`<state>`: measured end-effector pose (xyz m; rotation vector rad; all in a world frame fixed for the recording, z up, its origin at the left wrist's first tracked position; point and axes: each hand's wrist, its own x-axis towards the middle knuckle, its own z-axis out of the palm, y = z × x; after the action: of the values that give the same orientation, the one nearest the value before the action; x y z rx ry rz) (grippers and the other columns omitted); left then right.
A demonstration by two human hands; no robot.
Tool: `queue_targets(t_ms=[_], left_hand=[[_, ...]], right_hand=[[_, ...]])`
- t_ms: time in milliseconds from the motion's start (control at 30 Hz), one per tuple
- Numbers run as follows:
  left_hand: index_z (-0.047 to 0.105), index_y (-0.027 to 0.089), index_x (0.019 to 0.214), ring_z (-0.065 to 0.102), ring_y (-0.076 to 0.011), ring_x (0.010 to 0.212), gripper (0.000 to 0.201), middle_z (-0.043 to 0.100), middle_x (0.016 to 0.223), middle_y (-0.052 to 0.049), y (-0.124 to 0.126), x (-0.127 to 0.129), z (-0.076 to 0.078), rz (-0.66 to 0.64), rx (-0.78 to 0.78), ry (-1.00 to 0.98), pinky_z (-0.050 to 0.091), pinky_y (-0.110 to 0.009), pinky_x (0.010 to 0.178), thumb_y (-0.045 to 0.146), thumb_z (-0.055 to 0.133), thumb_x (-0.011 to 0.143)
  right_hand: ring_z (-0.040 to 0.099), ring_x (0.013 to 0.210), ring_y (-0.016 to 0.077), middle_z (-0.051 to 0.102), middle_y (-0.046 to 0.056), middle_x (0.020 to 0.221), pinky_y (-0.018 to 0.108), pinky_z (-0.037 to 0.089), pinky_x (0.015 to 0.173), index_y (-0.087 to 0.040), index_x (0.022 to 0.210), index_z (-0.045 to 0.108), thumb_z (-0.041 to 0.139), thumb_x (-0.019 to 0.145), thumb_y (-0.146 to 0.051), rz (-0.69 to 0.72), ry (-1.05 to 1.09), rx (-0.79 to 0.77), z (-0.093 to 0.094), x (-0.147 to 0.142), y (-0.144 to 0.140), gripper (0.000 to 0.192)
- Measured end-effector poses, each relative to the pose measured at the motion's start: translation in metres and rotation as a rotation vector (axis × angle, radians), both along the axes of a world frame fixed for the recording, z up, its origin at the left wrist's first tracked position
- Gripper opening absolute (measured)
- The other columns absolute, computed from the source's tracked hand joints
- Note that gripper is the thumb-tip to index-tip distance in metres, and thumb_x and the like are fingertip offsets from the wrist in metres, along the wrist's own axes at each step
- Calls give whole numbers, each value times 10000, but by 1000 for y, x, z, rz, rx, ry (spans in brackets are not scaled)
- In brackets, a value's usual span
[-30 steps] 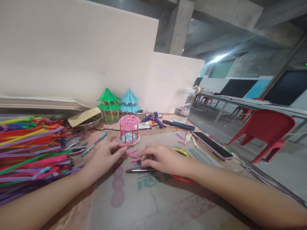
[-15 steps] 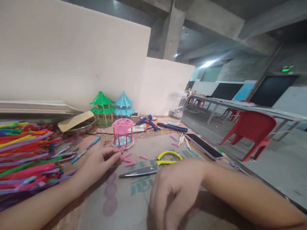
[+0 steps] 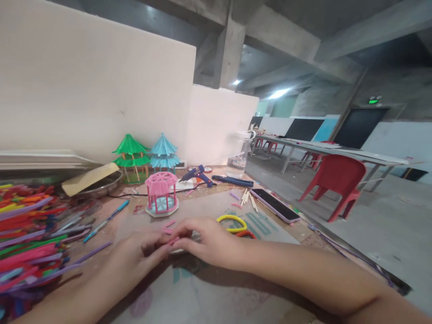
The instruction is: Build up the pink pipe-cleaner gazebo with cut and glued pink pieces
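Note:
My left hand [image 3: 148, 253] and my right hand [image 3: 211, 245] meet over the mat, fingertips pinched together on a short pink pipe cleaner piece [image 3: 173, 241]. Just beyond them lie more cut pink pieces [image 3: 168, 224], partly covered by my fingers. A small pink pavilion model [image 3: 162, 183] with thin posts and a pale blue floor stands behind my hands. Scissors with yellow and orange handles [image 3: 232, 218] rest under my right wrist, their blades mostly hidden.
Bundles of coloured pipe cleaners [image 3: 25, 243] fill the left side. Green [image 3: 131, 146] and blue [image 3: 163, 146] pavilion models stand at the back, near a blue glue gun [image 3: 195, 174]. Rightward are a clear jug [image 3: 237, 162], a phone [image 3: 275, 204] and small sticks [image 3: 249, 199].
My right hand has moved up and left from the front of the mat to my left hand. It now pinches the pink piece too. The view has turned slightly right.

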<state>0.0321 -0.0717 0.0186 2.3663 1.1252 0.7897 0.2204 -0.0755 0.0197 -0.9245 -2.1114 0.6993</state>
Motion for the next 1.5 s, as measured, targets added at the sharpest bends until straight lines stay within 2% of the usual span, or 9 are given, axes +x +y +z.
queue_targets(t_ms=[200,333,533,700,1000,1167,1233,1400,1500], left_hand=[[726,255,713,656,-159,634,286,727,681,12,3,0,-1,-41,79,-18,510,-214,596,435,521,802],[716,242,747,656,-169,683,287,729,740,6,6,-3,-3,-27,93,-18,518,-218,636,423,507,823],[738,243,785,670,-185,716,298,746,775,2,17,-10,-6,73,66,-76,524,-211,625,451,526,817],[744,238,808,675,-198,745,332,752,796,-5,22,-11,-11,111,20,-90,533,-228,659,479,516,818],[741,227,862,673,-204,769,374,749,836,-12,21,-11,-7,87,-36,-43,519,-215,628,503,493,817],[737,214,859,667,-203,747,370,744,805,-18,21,-11,-7,81,-45,-52,518,-225,630,490,493,821],[735,214,865,664,-206,758,357,743,818,-21,21,-11,-8,73,-41,-57,519,-235,649,479,499,823],[713,206,831,650,-191,712,360,721,759,-10,20,-11,-10,64,-49,-53,506,-228,605,473,473,850],[711,209,851,648,-191,727,365,718,765,-10,20,-11,-10,70,-42,-42,505,-232,604,469,455,862]], right_hand=[[640,810,121,711,24,879,206,463,749,-162,864,693,630,813,-224,20,-2,11,1,-1,3,102],[621,765,108,708,15,871,193,444,700,-165,934,679,602,842,-222,59,-221,102,26,15,10,133],[626,949,202,700,106,979,256,415,770,-151,958,686,518,837,-139,-400,-1011,133,57,69,43,207],[655,864,317,702,213,855,309,450,679,-51,769,714,646,679,-126,-441,-1194,-97,48,104,68,135],[666,673,116,718,71,880,182,489,587,-106,1032,602,456,844,-166,-132,-877,-322,60,124,71,245],[673,710,138,717,117,871,221,525,690,-81,892,674,621,799,-444,702,-640,-707,91,112,34,379],[678,781,152,714,132,923,226,517,735,-85,945,695,604,798,-493,804,-658,-721,98,104,19,444],[648,674,115,706,60,789,210,507,638,-103,996,677,583,836,-403,381,-470,-476,87,90,20,353],[636,677,107,695,43,813,203,483,623,-127,1005,656,504,891,-275,59,-526,-147,68,82,42,240]])
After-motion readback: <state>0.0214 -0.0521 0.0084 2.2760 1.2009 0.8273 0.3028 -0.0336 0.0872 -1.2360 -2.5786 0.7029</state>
